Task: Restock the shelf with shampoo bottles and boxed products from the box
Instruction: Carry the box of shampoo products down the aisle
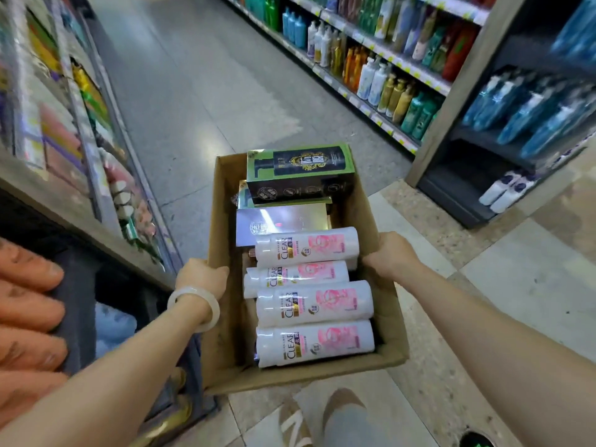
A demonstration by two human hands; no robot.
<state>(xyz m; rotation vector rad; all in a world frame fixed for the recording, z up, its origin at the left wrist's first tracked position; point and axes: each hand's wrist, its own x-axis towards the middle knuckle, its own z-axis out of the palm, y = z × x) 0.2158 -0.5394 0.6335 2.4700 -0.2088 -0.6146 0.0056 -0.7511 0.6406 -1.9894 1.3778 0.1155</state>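
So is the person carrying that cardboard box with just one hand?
No: the left hand grips one side wall of the cardboard box and the right hand grips the opposite wall.

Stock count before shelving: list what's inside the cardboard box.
Inside the cardboard box: four white shampoo bottles lying flat, a silver box behind them, and a green-and-black box on top at the far end. More items lie underneath, mostly covered.

Four white shampoo bottles [314, 296] are lying side by side between the left hand [201, 277] and right hand [392, 254]; beyond the hands, at least three boxed products [300, 171] are lying stacked.
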